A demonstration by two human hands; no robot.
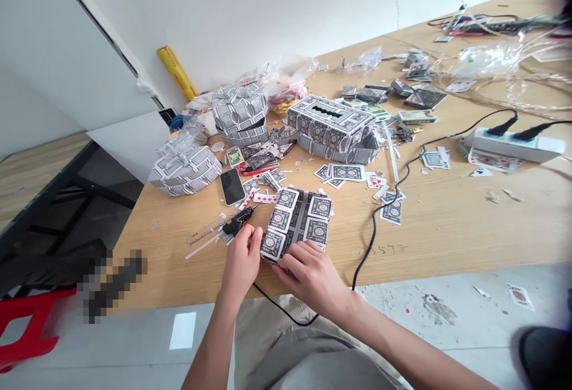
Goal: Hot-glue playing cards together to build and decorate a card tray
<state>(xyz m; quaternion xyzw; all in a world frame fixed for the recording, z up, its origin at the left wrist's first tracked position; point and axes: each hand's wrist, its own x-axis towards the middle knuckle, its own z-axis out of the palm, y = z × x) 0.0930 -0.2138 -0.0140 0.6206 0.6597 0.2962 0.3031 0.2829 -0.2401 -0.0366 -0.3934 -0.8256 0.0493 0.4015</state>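
Note:
A small box covered in playing cards (280, 220) lies near the table's front edge, its patterned card backs facing up. My right hand (308, 271) grips its near edge, fingers bent over the top and thumb at the front side. Beside the box's left corner, my left hand (244, 256) is closed with thumb and fingers together; what it pinches, if anything, is hidden. A black glue gun (236, 221) lies just beyond those fingers, nozzle toward the upper right. A clear glue stick (203, 246) and a phone (233, 187) are close by.
Behind stand a card-covered tissue box (333, 119) and woven card baskets (240, 110). A red cutter (257, 170) lies among card scraps. A black cord (374, 223) runs from the power strip (518, 143) over the table's front edge. A red stool (33, 318) is at left.

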